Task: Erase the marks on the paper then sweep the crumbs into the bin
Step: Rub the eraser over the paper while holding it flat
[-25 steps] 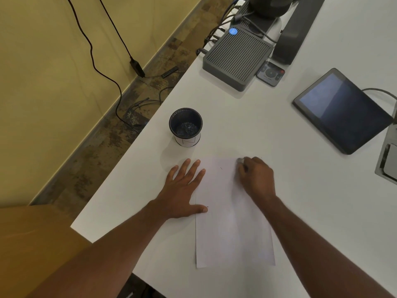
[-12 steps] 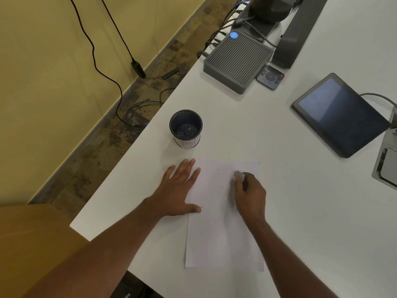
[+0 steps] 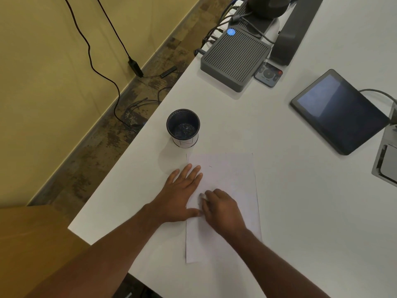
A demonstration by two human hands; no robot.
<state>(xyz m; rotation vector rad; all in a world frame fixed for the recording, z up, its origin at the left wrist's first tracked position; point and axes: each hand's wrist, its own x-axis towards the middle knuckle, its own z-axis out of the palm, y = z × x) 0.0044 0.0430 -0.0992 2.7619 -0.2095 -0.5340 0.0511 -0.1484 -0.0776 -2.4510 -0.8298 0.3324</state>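
Paper [image 3: 232, 181], frame centre: left hand [image 3: 179, 194] flat, pinning its edge; right hand [image 3: 221, 209] grip clenched on eraser [image 3: 202, 195]. Risk: hard rubbing may crease the sheet.

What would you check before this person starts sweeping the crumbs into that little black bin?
1. Paper held flat: ok, left hand lies spread on its left edge.
2. Eraser in grip: ok, right hand pinches it.
3. Marks gone: not ok, a small dark mark shows near the top.
4. Bin upright, open, close by: ok.
5. Crumbs on the sheet: cannot tell, too small.
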